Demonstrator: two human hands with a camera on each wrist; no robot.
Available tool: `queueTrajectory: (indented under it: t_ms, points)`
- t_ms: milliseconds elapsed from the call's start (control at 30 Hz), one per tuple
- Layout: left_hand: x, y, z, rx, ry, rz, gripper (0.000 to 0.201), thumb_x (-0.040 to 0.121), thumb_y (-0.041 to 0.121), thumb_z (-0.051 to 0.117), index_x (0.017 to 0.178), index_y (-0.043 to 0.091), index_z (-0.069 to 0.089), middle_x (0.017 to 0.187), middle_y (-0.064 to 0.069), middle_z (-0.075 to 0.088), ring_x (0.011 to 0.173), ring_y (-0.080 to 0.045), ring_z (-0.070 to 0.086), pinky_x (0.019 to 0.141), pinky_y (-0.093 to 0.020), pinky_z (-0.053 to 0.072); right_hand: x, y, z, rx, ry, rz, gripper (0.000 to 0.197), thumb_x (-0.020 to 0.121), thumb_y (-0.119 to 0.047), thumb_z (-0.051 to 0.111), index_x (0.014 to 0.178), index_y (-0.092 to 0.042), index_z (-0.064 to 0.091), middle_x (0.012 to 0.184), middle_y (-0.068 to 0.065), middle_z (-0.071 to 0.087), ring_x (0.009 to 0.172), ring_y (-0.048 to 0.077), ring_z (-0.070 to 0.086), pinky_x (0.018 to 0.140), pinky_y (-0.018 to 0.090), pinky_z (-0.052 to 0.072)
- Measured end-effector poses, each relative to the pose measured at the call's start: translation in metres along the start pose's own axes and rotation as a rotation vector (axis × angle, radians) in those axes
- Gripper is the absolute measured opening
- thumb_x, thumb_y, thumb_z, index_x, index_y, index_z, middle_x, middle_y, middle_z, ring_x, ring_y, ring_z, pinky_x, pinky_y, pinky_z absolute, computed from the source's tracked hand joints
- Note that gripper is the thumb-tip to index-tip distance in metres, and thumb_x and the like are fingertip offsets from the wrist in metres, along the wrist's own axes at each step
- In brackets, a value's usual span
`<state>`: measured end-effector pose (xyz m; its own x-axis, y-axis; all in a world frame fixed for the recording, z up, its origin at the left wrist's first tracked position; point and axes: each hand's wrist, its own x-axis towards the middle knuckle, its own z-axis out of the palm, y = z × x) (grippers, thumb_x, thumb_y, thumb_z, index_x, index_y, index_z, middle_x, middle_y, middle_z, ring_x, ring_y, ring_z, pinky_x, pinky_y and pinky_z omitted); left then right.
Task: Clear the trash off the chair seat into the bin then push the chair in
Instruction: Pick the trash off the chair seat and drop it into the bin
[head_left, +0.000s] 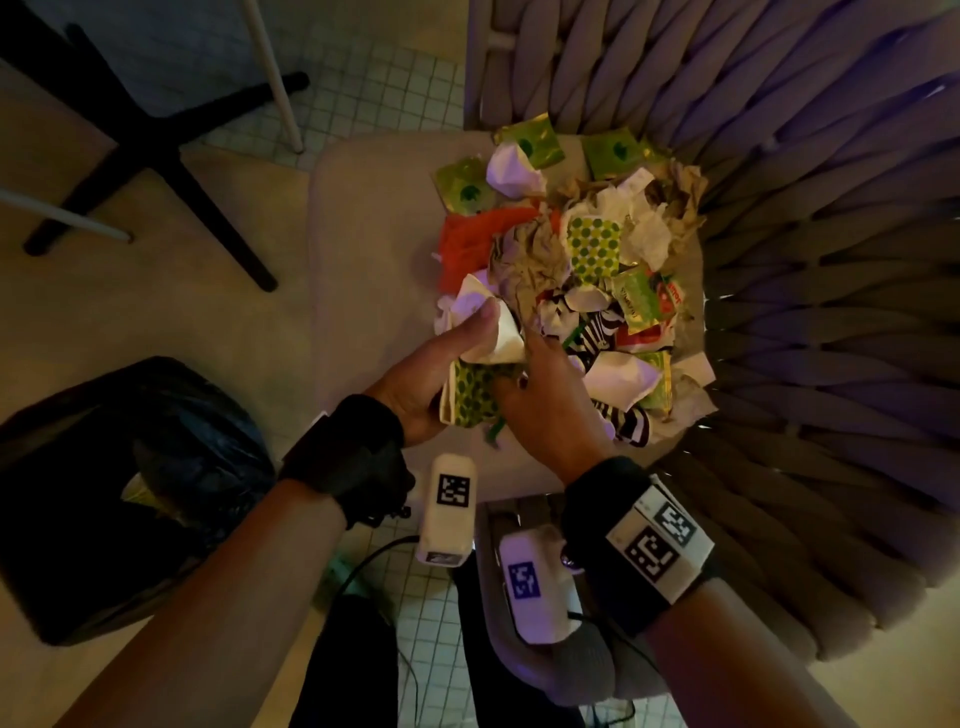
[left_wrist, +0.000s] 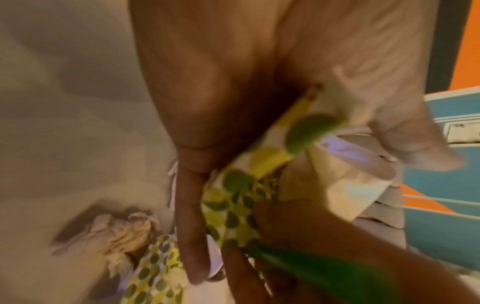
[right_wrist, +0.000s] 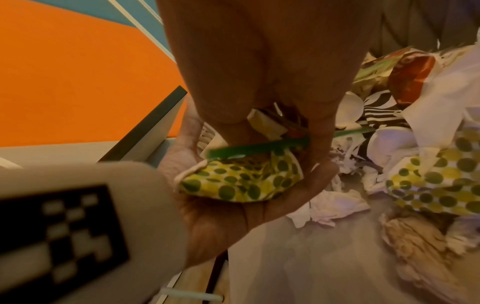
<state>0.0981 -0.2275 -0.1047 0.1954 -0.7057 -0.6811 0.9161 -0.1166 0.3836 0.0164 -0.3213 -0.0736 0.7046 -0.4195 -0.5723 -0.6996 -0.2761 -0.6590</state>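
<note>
A heap of trash (head_left: 576, 270) covers the right half of the beige chair seat (head_left: 374, 249): crumpled paper, green wrappers, striped and dotted cups. My left hand (head_left: 467, 358) is over the heap's near edge and grips a crushed green-dotted paper cup (head_left: 470, 397) (right_wrist: 241, 181) (left_wrist: 233, 197) with a white paper piece (head_left: 493, 338) under the thumb. My right hand (head_left: 524, 374) pinches a green straw (right_wrist: 259, 146) (left_wrist: 298, 265) and presses it against that cup in the left palm. The bin (head_left: 130, 467), lined with a black bag, stands on the floor at lower left.
The chair's woven rope back (head_left: 805, 260) curves round the right side. A black cross-shaped table base (head_left: 156, 150) and white legs (head_left: 275, 78) stand at upper left. A cable (head_left: 363, 566) trails over the tiled floor near my feet. A second dotted cup (right_wrist: 436, 185) lies in the heap.
</note>
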Motion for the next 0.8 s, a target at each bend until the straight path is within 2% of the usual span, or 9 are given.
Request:
queueTrajectory:
  t_ms: [133,200,267,333,400,500,600,733,800]
  points:
    - [0.000,-0.001,-0.005,0.010,0.022,0.012,0.038,0.078,0.034,0.062,0.108,0.013,0.067,0.096,-0.009,0.073,0.083,-0.023,0.069,0.074,-0.033,0.059,-0.008,0.000,-0.008,0.011,-0.098,0.015,0.069,0.073,-0.006,0.071,0.137,-0.018,0.044,0.135,0.008,0.049,0.124,0.026,0.049,0.104,0.042,0.044]
    - [-0.004,0.001,-0.011,0.047,0.039,-0.004,0.031,0.076,0.030,0.061,0.103,0.016,0.070,0.097,-0.008,0.074,0.086,-0.024,0.069,0.082,-0.039,0.057,-0.015,0.001,-0.021,-0.014,-0.102,0.026,0.064,0.075,-0.005,0.072,0.134,-0.018,0.049,0.137,0.004,0.049,0.124,0.020,0.048,0.097,0.016,0.042]
    - [-0.006,0.004,-0.018,0.083,0.065,0.005,0.036,0.075,0.029,0.064,0.109,0.017,0.067,0.103,-0.006,0.073,0.092,-0.025,0.069,0.089,-0.046,0.053,-0.023,-0.001,-0.037,-0.084,-0.025,-0.007,0.053,0.082,-0.002,0.065,0.132,-0.015,0.053,0.139,0.002,0.049,0.122,0.010,0.046,0.083,0.005,0.034]
    - [-0.007,0.007,-0.025,0.090,0.123,0.027,0.047,0.072,0.029,0.069,0.117,0.016,0.064,0.113,-0.008,0.070,0.100,-0.026,0.067,0.090,-0.048,0.053,-0.021,-0.004,-0.048,-0.142,0.154,-0.067,0.041,0.086,-0.003,0.060,0.126,-0.013,0.059,0.135,0.004,0.053,0.117,0.007,0.048,0.084,0.008,0.032]
    - [-0.006,0.010,-0.031,0.070,0.190,0.043,0.050,0.073,0.028,0.067,0.121,0.014,0.061,0.117,-0.011,0.067,0.103,-0.029,0.065,0.089,-0.049,0.055,-0.005,-0.011,-0.051,-0.166,0.306,-0.130,0.033,0.086,-0.009,0.062,0.118,-0.011,0.065,0.128,0.007,0.057,0.114,0.017,0.055,0.085,0.013,0.034]
    - [-0.006,0.009,-0.040,0.057,0.202,0.049,0.038,0.075,0.028,0.064,0.112,0.019,0.066,0.111,-0.007,0.071,0.103,-0.028,0.065,0.089,-0.051,0.053,0.032,-0.025,-0.043,-0.233,0.290,-0.075,0.029,0.087,-0.020,0.062,0.111,-0.005,0.067,0.122,0.016,0.059,0.111,0.029,0.057,0.085,0.025,0.040]
    - [-0.006,0.006,-0.048,0.078,0.224,0.037,0.043,0.074,0.029,0.066,0.116,0.020,0.063,0.116,-0.009,0.068,0.103,-0.027,0.065,0.088,-0.050,0.054,0.063,-0.033,-0.019,-0.415,0.272,-0.038,0.026,0.091,-0.017,0.053,0.111,-0.005,0.065,0.120,0.021,0.057,0.118,0.035,0.048,0.092,0.034,0.042]
    - [-0.006,-0.002,-0.056,0.109,0.293,0.036,0.053,0.071,0.030,0.069,0.121,0.017,0.058,0.122,-0.015,0.062,0.101,-0.030,0.063,0.084,-0.051,0.056,0.081,-0.025,0.010,-0.476,0.225,0.050,0.045,0.093,-0.009,0.046,0.136,0.002,0.036,0.145,0.026,0.033,0.140,0.039,0.022,0.118,0.042,0.020]
    - [-0.007,-0.005,-0.061,0.121,0.306,0.052,0.051,0.072,0.029,0.069,0.121,0.017,0.060,0.122,-0.016,0.063,0.101,-0.029,0.064,0.083,-0.050,0.055,0.084,-0.021,0.017,-0.493,0.242,0.056,0.051,0.094,-0.006,0.041,0.141,0.005,0.025,0.146,0.027,0.032,0.140,0.040,0.022,0.120,0.042,0.016]
